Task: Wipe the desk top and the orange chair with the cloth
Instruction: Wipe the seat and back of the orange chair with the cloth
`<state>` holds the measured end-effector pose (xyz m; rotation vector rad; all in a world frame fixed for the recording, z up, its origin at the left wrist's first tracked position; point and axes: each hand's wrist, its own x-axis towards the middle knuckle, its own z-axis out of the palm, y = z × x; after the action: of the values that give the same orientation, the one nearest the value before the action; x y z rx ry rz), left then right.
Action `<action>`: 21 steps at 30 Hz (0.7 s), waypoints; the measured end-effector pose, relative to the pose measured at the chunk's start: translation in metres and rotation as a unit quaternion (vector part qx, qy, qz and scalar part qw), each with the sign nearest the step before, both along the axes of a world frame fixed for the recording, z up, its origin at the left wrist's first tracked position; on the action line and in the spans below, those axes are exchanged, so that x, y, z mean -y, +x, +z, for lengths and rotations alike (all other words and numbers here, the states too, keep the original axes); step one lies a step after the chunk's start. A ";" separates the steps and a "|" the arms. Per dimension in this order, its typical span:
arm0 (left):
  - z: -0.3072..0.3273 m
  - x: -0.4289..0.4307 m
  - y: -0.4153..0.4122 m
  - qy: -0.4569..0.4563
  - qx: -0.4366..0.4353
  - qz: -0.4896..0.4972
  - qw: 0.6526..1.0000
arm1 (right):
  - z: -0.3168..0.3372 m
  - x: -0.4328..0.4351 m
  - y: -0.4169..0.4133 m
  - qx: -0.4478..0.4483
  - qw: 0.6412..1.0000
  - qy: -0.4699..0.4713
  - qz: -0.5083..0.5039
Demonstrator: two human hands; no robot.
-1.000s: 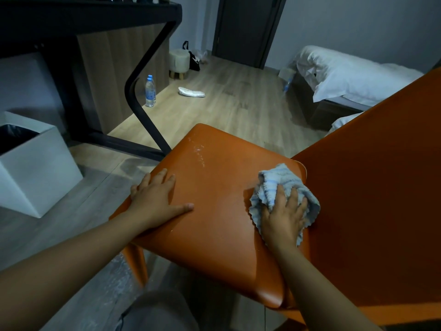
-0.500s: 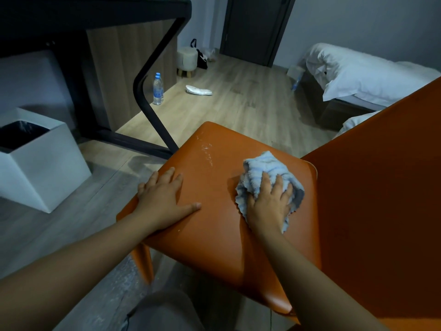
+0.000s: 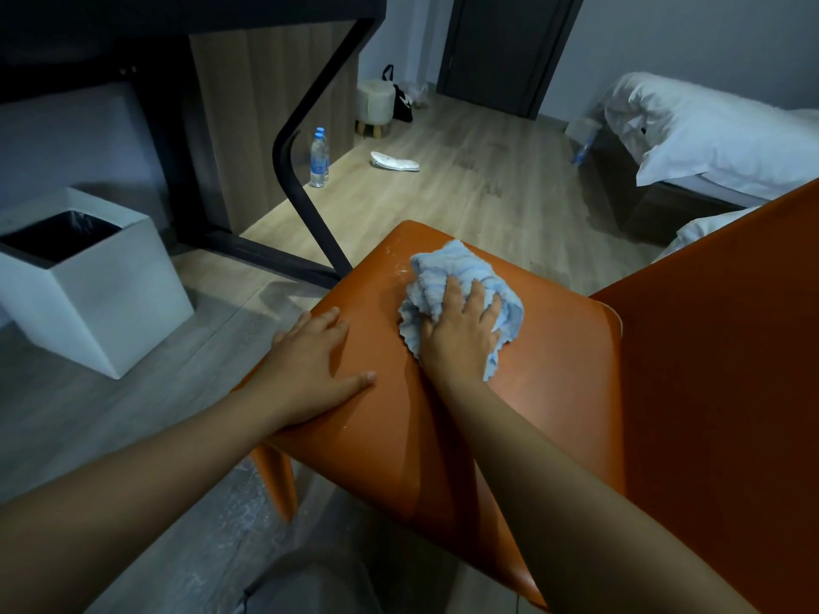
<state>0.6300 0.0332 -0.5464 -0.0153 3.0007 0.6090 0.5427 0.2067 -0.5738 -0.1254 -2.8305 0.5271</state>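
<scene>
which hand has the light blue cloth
The right hand grips the crumpled light blue cloth on the orange chair seat; the left hand lies flat on the seat, holding nothing.

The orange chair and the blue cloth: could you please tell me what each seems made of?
The orange chair looks like smooth faux leather or moulded plastic: even satin sheen, rounded edges. The cloth looks like soft microfibre or terry: fluffy ribbed pile, bunched in loose folds under the right hand.

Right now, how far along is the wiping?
Done: unprovable; the desk shows only its underside. In hand: right hand grips the cloth on the orange chair seat, left hand flat beside it. Left: white specks by the cloth, and apparently the backrest.
</scene>
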 end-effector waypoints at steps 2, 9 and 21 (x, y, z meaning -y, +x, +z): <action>0.001 0.003 0.001 0.012 0.000 -0.003 1.000 | 0.000 0.011 -0.010 0.002 1.000 -0.009 0.010; 0.002 0.003 0.001 0.020 -0.002 -0.010 1.000 | 0.006 0.051 -0.032 -0.046 0.994 -0.055 0.081; 0.006 0.000 0.002 0.012 0.011 0.001 1.000 | 0.059 -0.019 0.006 -0.196 0.933 -0.290 0.084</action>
<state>0.6317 0.0329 -0.5403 -0.0229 2.9731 0.6405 0.5484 0.2262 -0.5147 0.1064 -2.2327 1.2610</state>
